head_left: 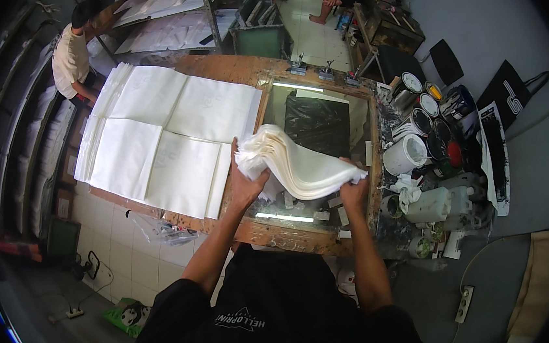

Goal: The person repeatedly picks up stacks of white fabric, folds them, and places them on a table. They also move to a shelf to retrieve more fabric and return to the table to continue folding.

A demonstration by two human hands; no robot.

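Observation:
A thick, limp stack of white cloth-like sheets (307, 171) sags in a wave between my two hands, above the glass-topped wooden frame (372, 199). My left hand (247, 185) is closed on its left end, where the folded edges fan out. At the right end my right hand (353, 195) grips the corner. Whether the sheets are flat pieces or bags I cannot tell. Beyond the stack, a black sheet (318, 120) lies at the glass. To the left, piles of similar white sheets (186, 170) lie side by side in two rows.
Metal clamps (326, 70) stand along the frame's far edge. Paint tubs (405, 153) and cans crowd the right side, with plastic jugs (429, 205) nearer me. A person (72, 56) is beside racks at the far left; another person's leg (324, 9) shows at the back.

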